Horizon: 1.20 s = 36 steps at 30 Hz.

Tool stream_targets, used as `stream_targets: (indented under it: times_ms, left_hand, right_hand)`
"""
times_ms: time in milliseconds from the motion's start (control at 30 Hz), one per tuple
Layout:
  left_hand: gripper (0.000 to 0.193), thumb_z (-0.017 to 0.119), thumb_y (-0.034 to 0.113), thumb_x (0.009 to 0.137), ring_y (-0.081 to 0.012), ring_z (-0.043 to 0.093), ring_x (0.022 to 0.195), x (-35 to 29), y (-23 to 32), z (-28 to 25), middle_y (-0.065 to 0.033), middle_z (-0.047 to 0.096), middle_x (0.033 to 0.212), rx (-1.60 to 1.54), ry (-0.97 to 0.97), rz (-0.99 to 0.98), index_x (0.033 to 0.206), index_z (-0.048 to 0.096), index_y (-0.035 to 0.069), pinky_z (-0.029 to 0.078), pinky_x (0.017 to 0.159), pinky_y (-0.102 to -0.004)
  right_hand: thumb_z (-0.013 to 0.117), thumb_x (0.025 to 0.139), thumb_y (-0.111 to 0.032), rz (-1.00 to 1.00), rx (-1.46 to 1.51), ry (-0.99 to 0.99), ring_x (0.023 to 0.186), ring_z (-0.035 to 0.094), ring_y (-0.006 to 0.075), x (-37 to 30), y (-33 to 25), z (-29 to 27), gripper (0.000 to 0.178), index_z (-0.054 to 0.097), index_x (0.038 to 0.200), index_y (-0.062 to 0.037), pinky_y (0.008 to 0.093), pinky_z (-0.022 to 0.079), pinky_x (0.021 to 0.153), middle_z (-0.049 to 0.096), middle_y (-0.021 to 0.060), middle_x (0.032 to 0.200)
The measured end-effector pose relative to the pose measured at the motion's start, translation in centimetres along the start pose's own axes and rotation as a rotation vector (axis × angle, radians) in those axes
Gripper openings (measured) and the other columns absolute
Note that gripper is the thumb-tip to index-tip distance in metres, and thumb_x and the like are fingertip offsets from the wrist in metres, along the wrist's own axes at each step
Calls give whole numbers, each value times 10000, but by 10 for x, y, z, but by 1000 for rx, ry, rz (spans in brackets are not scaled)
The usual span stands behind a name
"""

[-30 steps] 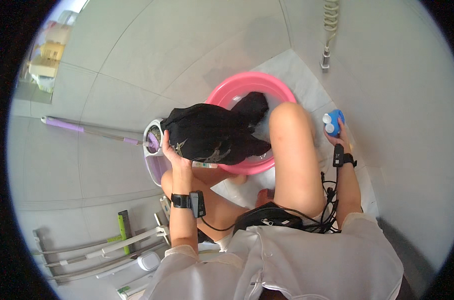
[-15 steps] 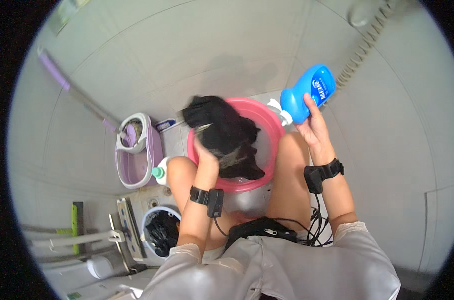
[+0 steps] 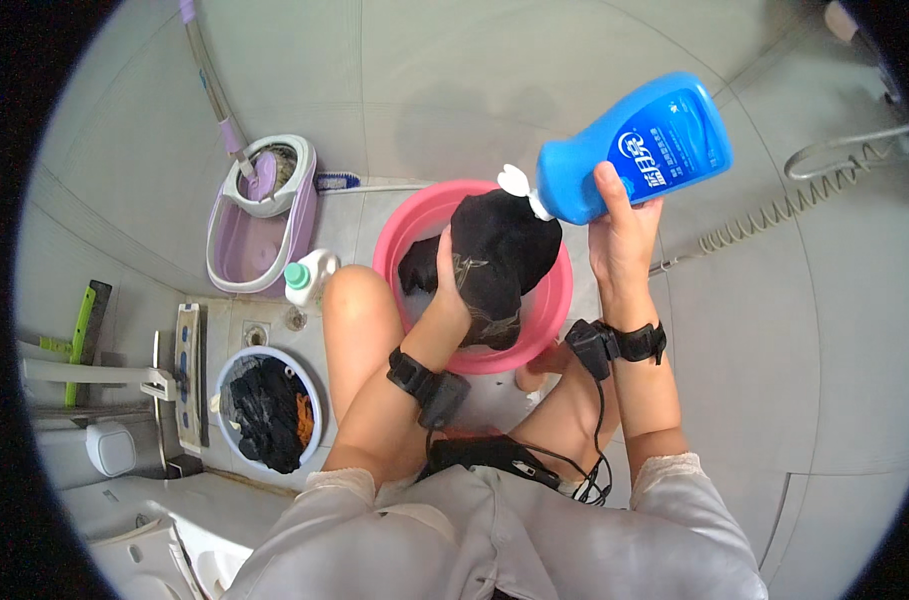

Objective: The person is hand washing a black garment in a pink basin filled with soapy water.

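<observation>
In my right hand [image 3: 622, 235] a blue bottle of liquid detergent [image 3: 639, 150] is tipped on its side, its white flip cap [image 3: 515, 182] swung up and the spout pointing left. The spout sits right at the edge of a black garment [image 3: 504, 240]. My left hand [image 3: 448, 290] grips that garment from the left, thumb up, lifting it above a pink basin [image 3: 560, 320]. Lower parts of the cloth hang into the basin, where pale water shows. Whether liquid is leaving the spout I cannot tell.
At the left stand a purple mop bucket [image 3: 214, 245] with a mop, and a white jug [image 3: 317, 275] with a green cap. A pale blue basin [image 3: 317, 415] holds dark clothes. A brush [image 3: 336, 182] lies behind. A coiled hose [image 3: 774, 220] hangs at the right.
The detergent bottle has tilted further over, its spout now at the garment. My left hand has shifted the black garment right and closer to it. The view has turned somewhat.
</observation>
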<state>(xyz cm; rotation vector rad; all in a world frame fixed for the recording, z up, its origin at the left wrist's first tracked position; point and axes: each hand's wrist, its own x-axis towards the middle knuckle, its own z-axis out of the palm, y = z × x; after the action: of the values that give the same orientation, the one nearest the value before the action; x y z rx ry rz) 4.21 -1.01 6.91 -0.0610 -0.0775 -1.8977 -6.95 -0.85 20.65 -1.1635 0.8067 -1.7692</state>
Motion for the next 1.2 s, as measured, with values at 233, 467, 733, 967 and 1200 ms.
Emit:
stream_targets:
  times_ms: [233, 467, 733, 967, 1200]
  left_hand:
    - [448, 258, 341, 847, -284, 486, 1030, 7, 1, -4, -125, 504, 1129, -24, 39, 39, 1123, 479, 67, 374, 911, -396]
    - [520, 207, 345, 848, -328, 404, 1125, 3, 4, -9, -171, 403, 1238, -20, 69, -10, 1218, 398, 33, 297, 976, -448]
    - [462, 235, 316, 857, -276, 443, 1084, 0, 3, 5, -133, 460, 1179, -19, -33, 87, 1167, 426, 31, 326, 950, -392]
    - [475, 239, 324, 866, -283, 428, 1098, 0, 3, -12, -147, 439, 1197, 117, -66, 108, 1202, 393, 26, 314, 959, -389]
    - [477, 282, 355, 862, -288, 427, 1094, -7, 1, -16, -138, 435, 1208, 137, -97, 46, 1201, 402, 43, 318, 954, -384]
  right_hand:
    - [666, 702, -50, -9, -13, -42, 921, 507, 140, 7, -4, 9, 503, 394, 1125, -72, 298, 405, 825, 498, 35, 1012]
    - [671, 690, -29, -158, -190, -33, 873, 515, 129, 15, -4, 11, 455, 438, 1081, -38, 281, 406, 800, 516, 38, 971]
    - [747, 618, -114, -127, -235, 38, 808, 556, 155, -1, 2, -13, 467, 502, 998, 1, 286, 455, 746, 565, 69, 906]
    - [750, 585, -50, -141, -197, 77, 797, 576, 159, -2, 15, -16, 486, 498, 998, 4, 295, 484, 730, 578, 83, 896]
    - [784, 536, -54, -92, 4, 80, 793, 584, 165, 7, 31, -24, 535, 495, 983, -5, 300, 494, 717, 582, 85, 899]
